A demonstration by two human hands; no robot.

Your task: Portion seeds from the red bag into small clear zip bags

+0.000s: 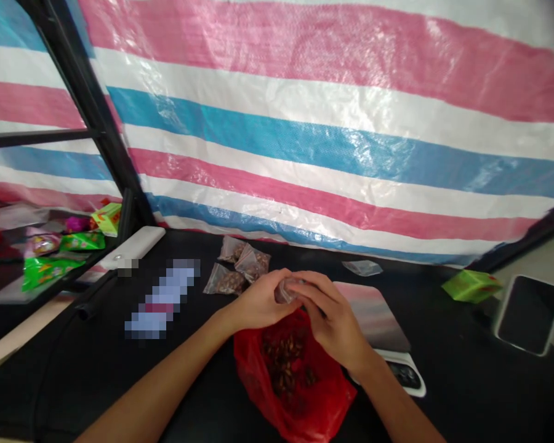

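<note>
Both hands meet over the far rim of a red plastic bag (300, 409), which stands wide and holds many small brown pieces (284, 363), perhaps nuts or seeds. My left hand (261, 301) is closed around a small clear plastic bag (286, 290). From the other side my right hand (332, 314) pinches the top of that same small bag. Fingers cover most of it, so its contents are hard to make out. Just beyond my left hand lie several small zip bags (231, 280) filled with brown pieces.
A flat clear bag (362, 267) lies toward the back. Right of my hands are a greyish-pink flat panel (373, 317) and a white device (410, 375); farther right, a green box (471, 286) and a phone (529, 315). At left are a white power strip (138, 246) and green packets (50, 271).
</note>
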